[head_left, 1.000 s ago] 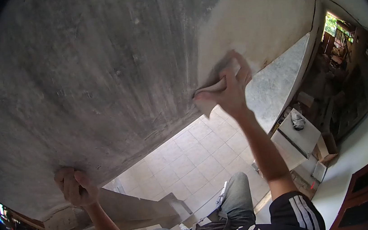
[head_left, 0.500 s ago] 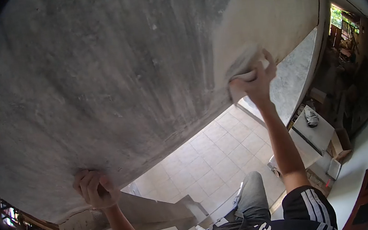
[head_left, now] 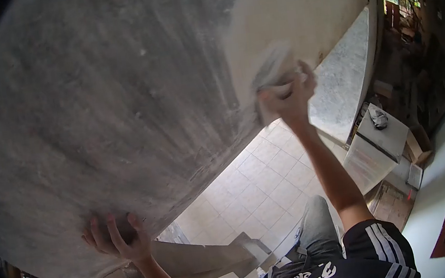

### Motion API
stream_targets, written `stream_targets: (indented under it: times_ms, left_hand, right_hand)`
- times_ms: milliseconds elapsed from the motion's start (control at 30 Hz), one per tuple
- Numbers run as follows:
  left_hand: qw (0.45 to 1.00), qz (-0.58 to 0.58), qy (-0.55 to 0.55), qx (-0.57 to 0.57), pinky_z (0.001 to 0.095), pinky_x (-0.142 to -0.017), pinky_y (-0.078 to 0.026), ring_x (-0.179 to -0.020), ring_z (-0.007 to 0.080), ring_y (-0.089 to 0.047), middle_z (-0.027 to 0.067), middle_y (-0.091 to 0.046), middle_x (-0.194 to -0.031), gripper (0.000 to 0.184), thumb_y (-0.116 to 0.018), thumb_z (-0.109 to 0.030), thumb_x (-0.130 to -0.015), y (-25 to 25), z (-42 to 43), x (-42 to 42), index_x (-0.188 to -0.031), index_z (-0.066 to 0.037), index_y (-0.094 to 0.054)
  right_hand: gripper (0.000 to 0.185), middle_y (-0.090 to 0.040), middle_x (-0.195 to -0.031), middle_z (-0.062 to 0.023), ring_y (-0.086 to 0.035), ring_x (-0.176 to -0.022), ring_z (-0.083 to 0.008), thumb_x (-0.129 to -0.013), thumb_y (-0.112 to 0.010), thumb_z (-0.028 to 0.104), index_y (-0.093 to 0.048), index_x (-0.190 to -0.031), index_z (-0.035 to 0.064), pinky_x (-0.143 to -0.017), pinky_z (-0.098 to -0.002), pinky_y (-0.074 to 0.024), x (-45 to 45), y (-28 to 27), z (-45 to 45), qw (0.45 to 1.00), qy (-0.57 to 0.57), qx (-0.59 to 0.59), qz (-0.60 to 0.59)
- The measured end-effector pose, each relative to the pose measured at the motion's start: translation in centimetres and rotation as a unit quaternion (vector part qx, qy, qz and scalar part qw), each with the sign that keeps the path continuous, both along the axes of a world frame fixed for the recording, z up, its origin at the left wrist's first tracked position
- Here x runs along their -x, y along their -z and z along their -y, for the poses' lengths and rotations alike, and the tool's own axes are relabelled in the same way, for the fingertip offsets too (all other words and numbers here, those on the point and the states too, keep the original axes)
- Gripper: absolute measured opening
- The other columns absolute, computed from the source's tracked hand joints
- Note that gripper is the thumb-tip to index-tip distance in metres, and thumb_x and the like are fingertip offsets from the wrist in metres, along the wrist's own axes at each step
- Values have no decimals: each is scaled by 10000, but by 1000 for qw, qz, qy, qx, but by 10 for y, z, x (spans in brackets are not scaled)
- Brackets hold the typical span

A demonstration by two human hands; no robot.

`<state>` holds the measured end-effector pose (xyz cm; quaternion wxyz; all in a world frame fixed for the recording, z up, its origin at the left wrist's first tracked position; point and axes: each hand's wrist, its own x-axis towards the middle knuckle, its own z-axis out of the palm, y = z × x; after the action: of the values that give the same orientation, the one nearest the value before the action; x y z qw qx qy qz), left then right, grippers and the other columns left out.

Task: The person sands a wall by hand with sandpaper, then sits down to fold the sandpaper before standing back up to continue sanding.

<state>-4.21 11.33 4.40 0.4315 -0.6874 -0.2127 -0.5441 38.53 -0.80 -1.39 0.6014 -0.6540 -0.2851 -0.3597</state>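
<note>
A grey plastered wall (head_left: 137,115), dark on its left and paler at the upper right, fills much of the view. Against it my right hand (head_left: 291,95) is closed on a flat grey pad (head_left: 271,67), smeared by motion, so its exact kind is unclear. The pad lies along the border of the dark and pale areas, near the wall's lower edge. Lower left, my left hand (head_left: 119,240) rests with spread, bent fingertips on the wall; a dark shadow shows under its palm, and I see nothing held.
Below the wall are a beige tiled floor (head_left: 262,173) and a concrete beam (head_left: 192,260). To the right stands a white cabinet (head_left: 379,140) with a crumpled grey item (head_left: 379,119) on top. A cardboard box (head_left: 419,144) sits beside it. A grey panel (head_left: 342,81) slopes behind my right arm.
The view has shifted, so the wall and the cabinet sit differently. My right hand stays on the pad by the paler area. The fingers of my left hand have spread further apart.
</note>
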Motion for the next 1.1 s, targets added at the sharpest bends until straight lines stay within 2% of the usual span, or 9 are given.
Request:
stream_targets:
  times_ms: [33,100,233,300,433,500,633,833,1100]
  left_hand:
    - [1000,-10,-7,4,597,-1087,-303,-1335,372,-345,132,-475,-1325,353,-643,-353,-893,0,0,3,-1172,-139,-615]
    - [1000,-20,-7,8,601,-1091,-297,-1339,373,-341,137,-466,-1333,333,-642,-348,-893,-1,1,2,-1157,-144,-631]
    - [1000,-21,14,4,609,-1094,-293,-1335,375,-352,139,-462,-1342,310,-628,-325,-897,-3,-1,4,-1156,-155,-638]
    - [1000,-14,17,7,612,-1096,-290,-1330,373,-362,137,-463,-1344,304,-619,-310,-900,-3,0,2,-1160,-155,-636]
    - [1000,-15,14,11,614,-1102,-278,-1322,367,-381,136,-469,-1342,294,-602,-288,-902,-2,-1,2,-1156,-143,-635]
    - [1000,-17,11,11,612,-1106,-271,-1318,364,-390,136,-476,-1337,295,-595,-284,-904,-2,-1,-1,-1155,-135,-634]
    - [1000,-15,22,14,605,-1115,-263,-1308,357,-410,134,-494,-1325,302,-585,-274,-908,-4,2,1,-1163,-119,-630]
    - [1000,-2,14,17,598,-1126,-257,-1305,350,-420,139,-498,-1322,298,-565,-240,-917,-3,3,-4,-1164,-83,-619]
    - [999,-16,23,16,601,-1129,-253,-1319,348,-408,135,-502,-1321,315,-527,-286,-951,-2,1,1,-1181,-85,-600]
  right_hand:
    - [791,-243,-1433,-237,-245,-1279,-427,-519,-890,520,-561,-1076,64,-1046,-578,-212,12,3,-7,999,-31,19,40]
    - [824,-256,-1431,-234,-244,-1282,-423,-488,-889,552,-570,-1080,76,-1060,-573,-199,43,-20,5,989,-48,105,90]
    - [924,-284,-1407,-230,-273,-1260,-429,-489,-865,606,-559,-1168,59,-1054,-579,-211,-30,-7,10,990,47,38,129]
    - [938,-290,-1396,-233,-286,-1248,-431,-506,-845,642,-555,-1168,44,-1027,-588,-246,-46,-12,20,993,81,75,32]
    - [903,-290,-1397,-227,-259,-1273,-433,-514,-820,686,-572,-1091,37,-1049,-579,-215,-24,7,-5,992,28,61,104]
    - [888,-285,-1388,-241,-223,-1291,-439,-515,-823,681,-563,-1073,41,-1062,-581,-188,16,-24,13,982,-45,128,134]
    - [776,-254,-1411,-224,-166,-1314,-429,-520,-841,637,-575,-969,63,-1057,-585,-174,-30,-24,22,995,18,84,50]
    - [734,-398,-1347,-234,-324,-1230,-444,-469,-844,625,-603,-852,47,-1029,-577,-201,36,-31,3,985,-91,59,131]
    - [679,-338,-1385,-218,-259,-1252,-429,-509,-897,521,-571,-882,56,-1019,-574,-253,-18,-20,14,998,55,39,12]
